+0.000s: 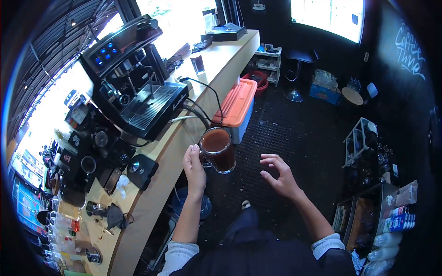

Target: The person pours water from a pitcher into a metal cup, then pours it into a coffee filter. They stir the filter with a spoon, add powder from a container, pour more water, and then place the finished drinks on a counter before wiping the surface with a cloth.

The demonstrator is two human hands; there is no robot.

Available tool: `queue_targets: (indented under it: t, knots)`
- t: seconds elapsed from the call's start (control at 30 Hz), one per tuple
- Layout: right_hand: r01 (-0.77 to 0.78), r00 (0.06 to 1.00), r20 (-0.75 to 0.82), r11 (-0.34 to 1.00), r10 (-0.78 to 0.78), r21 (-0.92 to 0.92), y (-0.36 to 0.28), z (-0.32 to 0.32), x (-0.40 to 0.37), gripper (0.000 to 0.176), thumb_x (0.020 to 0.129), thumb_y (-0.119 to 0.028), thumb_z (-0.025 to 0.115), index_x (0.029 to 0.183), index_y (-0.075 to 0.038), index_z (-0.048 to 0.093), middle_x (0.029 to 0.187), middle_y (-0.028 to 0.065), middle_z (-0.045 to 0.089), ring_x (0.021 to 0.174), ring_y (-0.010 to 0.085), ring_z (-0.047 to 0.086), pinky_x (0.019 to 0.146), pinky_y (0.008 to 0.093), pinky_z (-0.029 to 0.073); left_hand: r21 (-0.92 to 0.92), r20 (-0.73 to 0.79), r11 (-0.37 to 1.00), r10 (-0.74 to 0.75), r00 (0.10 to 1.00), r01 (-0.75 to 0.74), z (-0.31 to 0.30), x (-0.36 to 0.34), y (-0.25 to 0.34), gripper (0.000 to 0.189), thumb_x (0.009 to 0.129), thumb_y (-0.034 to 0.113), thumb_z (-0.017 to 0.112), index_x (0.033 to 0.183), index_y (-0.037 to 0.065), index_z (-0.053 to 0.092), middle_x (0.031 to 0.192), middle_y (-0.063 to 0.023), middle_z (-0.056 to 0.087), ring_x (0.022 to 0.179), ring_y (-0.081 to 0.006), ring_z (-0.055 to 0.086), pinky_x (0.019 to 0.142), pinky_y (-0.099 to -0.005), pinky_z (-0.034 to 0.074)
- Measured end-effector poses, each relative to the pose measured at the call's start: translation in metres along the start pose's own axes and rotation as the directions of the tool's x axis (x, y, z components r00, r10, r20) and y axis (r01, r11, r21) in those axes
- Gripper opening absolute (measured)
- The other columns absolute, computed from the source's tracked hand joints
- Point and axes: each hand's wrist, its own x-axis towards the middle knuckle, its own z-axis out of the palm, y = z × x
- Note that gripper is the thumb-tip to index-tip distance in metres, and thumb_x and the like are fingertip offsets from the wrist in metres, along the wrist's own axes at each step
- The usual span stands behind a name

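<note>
A clear glass mug (222, 158) full of a brown drink is held up over the floor. My left hand (194, 169) grips it by the handle on its left side. To the right of the mug, apart from it, my right hand (279, 176) hangs in the air with fingers spread and slightly curled, holding nothing. Left of the mug runs the wooden counter (154, 179), with a black espresso machine (152, 101) standing on it.
An orange-lidded bin (235, 102) stands against the counter, with a cable hanging above it. A glass of dark drink (197, 62) is farther along the counter. Shelves (368, 207) with bottles and bags line the right. A bar stool (294, 76) stands at the back on the dark floor.
</note>
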Motion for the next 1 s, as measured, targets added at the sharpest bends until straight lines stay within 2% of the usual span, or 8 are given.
queue_targets:
  t: [0.1, 0.17, 0.3, 0.37, 0.43, 0.57, 0.73, 1.0]
  knots:
    - [0.049, 0.999, -0.010, 0.998, -0.049, 0.040, 0.017, -0.005, 0.042, 0.035, 0.079, -0.014, 0.068, 0.109, -0.003, 0.056, 0.119, 0.0130, 0.055, 0.108, 0.0266, 0.055, 0.085, 0.0335, 0.045, -0.005, -0.021, 1.000, 0.028, 0.999, -0.028, 0.023, 0.027, -0.025, 0.026, 0.098, 0.020, 0.043, 0.075, 0.009, 0.049, 0.070, 0.0078, 0.042, 0.066, -0.0001, 0.036, 0.058, -0.0196, 0.029]
    - [0.113, 0.994, -0.001, 0.992, -0.113, 0.048, 0.029, -0.008, 0.076, 0.049, 0.076, -0.018, 0.072, 0.118, -0.001, 0.051, 0.118, 0.0143, 0.055, 0.109, 0.0271, 0.054, 0.089, 0.0341, 0.044, 0.037, 0.042, 0.999, 0.011, 0.999, -0.013, 0.033, 0.048, -0.041, 0.023, 0.097, 0.026, 0.044, 0.088, 0.010, 0.057, 0.082, 0.0047, 0.058, 0.073, -0.0018, 0.051, 0.066, -0.0203, 0.039]
    - [0.131, 0.989, 0.056, 0.986, -0.138, 0.106, 0.048, -0.017, 0.151, 0.068, 0.071, -0.023, 0.077, 0.126, 0.002, 0.045, 0.117, 0.0186, 0.054, 0.110, 0.0288, 0.054, 0.095, 0.0369, 0.042, 0.004, 0.045, 1.000, 0.029, 0.999, -0.029, 0.071, 0.095, -0.064, 0.024, 0.097, 0.026, 0.043, 0.087, 0.008, 0.056, 0.083, 0.0036, 0.058, 0.075, -0.0033, 0.053, 0.068, -0.0211, 0.041]
    - [0.132, 0.987, 0.080, 0.984, -0.142, 0.117, 0.062, -0.023, 0.185, 0.069, 0.071, -0.023, 0.077, 0.128, -0.002, 0.044, 0.121, 0.0156, 0.053, 0.113, 0.0270, 0.052, 0.095, 0.0386, 0.042, 0.000, -0.036, 1.000, 0.020, 0.999, -0.020, 0.095, 0.114, -0.070, 0.027, 0.098, 0.020, 0.042, 0.073, 0.011, 0.046, 0.068, 0.0087, 0.040, 0.063, 0.0001, 0.034, 0.057, -0.0192, 0.028]
    - [0.111, 0.982, 0.139, 0.985, -0.129, 0.130, 0.075, -0.029, 0.219, 0.076, 0.070, -0.022, 0.079, 0.132, -0.004, 0.041, 0.127, 0.0135, 0.050, 0.119, 0.0255, 0.049, 0.097, 0.0415, 0.042, 0.000, -0.046, 1.000, 0.021, 0.999, -0.021, 0.107, 0.138, -0.087, 0.027, 0.098, 0.020, 0.042, 0.073, 0.011, 0.044, 0.068, 0.0088, 0.039, 0.063, 0.0001, 0.033, 0.056, -0.0192, 0.027]
    - [0.092, 0.973, 0.191, 0.977, -0.129, 0.192, 0.106, -0.038, 0.277, 0.077, 0.069, -0.020, 0.080, 0.133, -0.002, 0.041, 0.128, 0.0139, 0.049, 0.120, 0.0247, 0.048, 0.099, 0.0415, 0.041, -0.003, -0.096, 1.000, 0.018, 0.995, -0.019, 0.135, 0.185, -0.101, 0.028, 0.098, 0.020, 0.042, 0.071, 0.011, 0.042, 0.066, 0.0085, 0.037, 0.061, 0.0001, 0.032, 0.054, -0.0195, 0.026]
    - [0.049, 0.976, 0.184, 0.944, -0.114, 0.326, 0.136, -0.044, 0.339, 0.072, 0.068, -0.020, 0.080, 0.127, 0.003, 0.045, 0.121, 0.0178, 0.055, 0.110, 0.0254, 0.057, 0.096, 0.0377, 0.044, 0.037, -0.133, 0.999, 0.041, 0.990, -0.036, 0.158, 0.239, -0.124, 0.030, 0.098, 0.021, 0.041, 0.069, 0.012, 0.041, 0.065, 0.0081, 0.036, 0.061, 0.0000, 0.032, 0.054, -0.0200, 0.026]
    - [0.141, 0.923, 0.269, 0.891, -0.276, 0.431, 0.216, -0.045, 0.449, 0.068, 0.068, -0.017, 0.080, 0.124, 0.002, 0.048, 0.115, 0.0149, 0.059, 0.109, 0.0231, 0.057, 0.096, 0.0351, 0.044, 0.130, -0.277, 0.988, 0.111, 0.954, -0.077, 0.196, 0.318, -0.164, 0.031, 0.098, 0.023, 0.041, 0.070, 0.011, 0.040, 0.064, 0.0074, 0.035, 0.061, -0.0012, 0.031, 0.053, -0.0211, 0.026]
